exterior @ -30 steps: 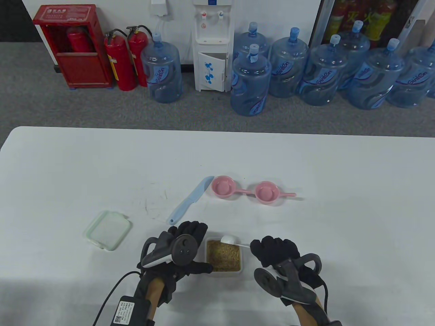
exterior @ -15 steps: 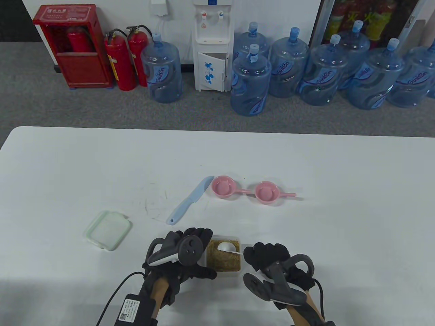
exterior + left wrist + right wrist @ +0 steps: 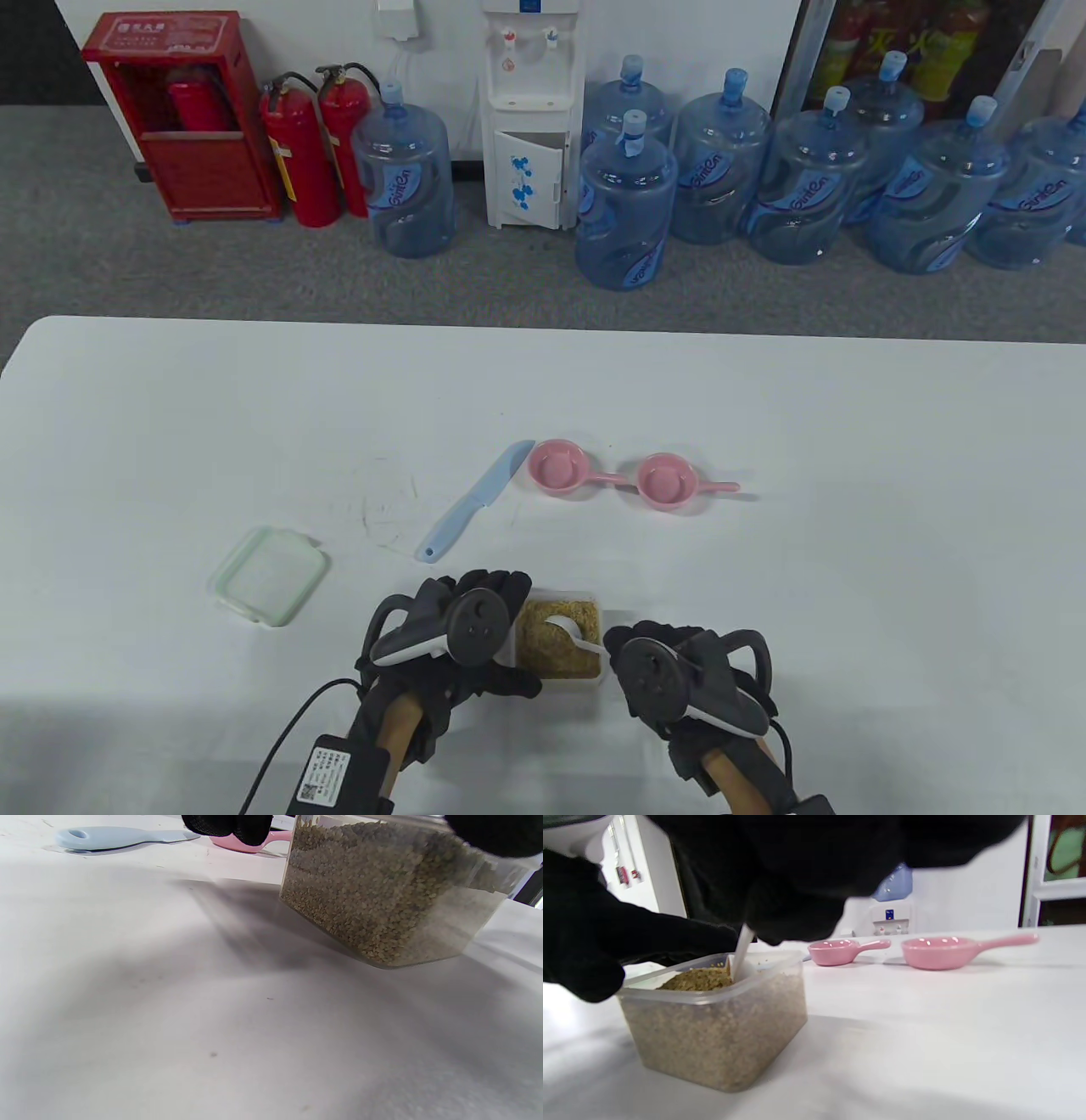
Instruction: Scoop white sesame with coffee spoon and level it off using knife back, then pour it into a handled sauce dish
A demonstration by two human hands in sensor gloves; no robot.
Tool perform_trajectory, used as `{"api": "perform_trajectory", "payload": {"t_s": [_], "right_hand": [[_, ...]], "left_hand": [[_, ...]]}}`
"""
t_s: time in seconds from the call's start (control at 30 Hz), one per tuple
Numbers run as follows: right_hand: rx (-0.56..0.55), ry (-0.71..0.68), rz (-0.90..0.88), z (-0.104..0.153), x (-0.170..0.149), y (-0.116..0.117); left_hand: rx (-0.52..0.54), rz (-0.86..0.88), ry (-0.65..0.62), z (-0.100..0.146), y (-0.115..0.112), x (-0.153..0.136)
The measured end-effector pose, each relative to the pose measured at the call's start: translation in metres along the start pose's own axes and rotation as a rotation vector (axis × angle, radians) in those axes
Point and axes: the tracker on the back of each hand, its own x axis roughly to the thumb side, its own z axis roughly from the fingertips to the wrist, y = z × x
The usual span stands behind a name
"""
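A clear tub of sesame (image 3: 560, 652) (image 3: 382, 895) (image 3: 712, 1027) stands near the table's front edge. My left hand (image 3: 475, 628) grips the tub's left side, fingers at the far wall and thumb at the near wall. My right hand (image 3: 653, 658) pinches the handle of a white coffee spoon (image 3: 570, 635) (image 3: 740, 952), whose bowl is dipped into the sesame. A pale blue knife (image 3: 475, 501) (image 3: 118, 838) lies on the table beyond the tub. Two pink handled sauce dishes (image 3: 557, 467) (image 3: 670, 480) (image 3: 840, 951) (image 3: 941, 951) sit side by side behind it.
A pale green lid (image 3: 269, 575) lies on the white table (image 3: 848, 594) to the left of the tub. Water jugs, a dispenser and fire extinguishers stand on the floor beyond the table's far edge.
My right hand moved left and rolled over, bringing the spoon from above the tub's far edge down into the sesame. My left hand shifted slightly right against the tub.
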Motion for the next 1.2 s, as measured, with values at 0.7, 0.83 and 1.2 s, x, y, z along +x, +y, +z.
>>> {"api": "perform_trajectory", "payload": {"t_s": [0.7,0.83,1.2], "right_hand": [[0.217,0.229,-0.641,-0.009,-0.056,0.027],[0.21,0.221,-0.674,-0.007,-0.061,0.023],[0.206,0.197,-0.713,-0.006,-0.066,0.02]], "left_hand": [[-0.013,0.004,0.004,0.001,-0.001,0.0],[-0.015,0.001,0.004,0.001,-0.001,0.0],[0.033,0.016,0.037,0.008,0.012,-0.011]]}}
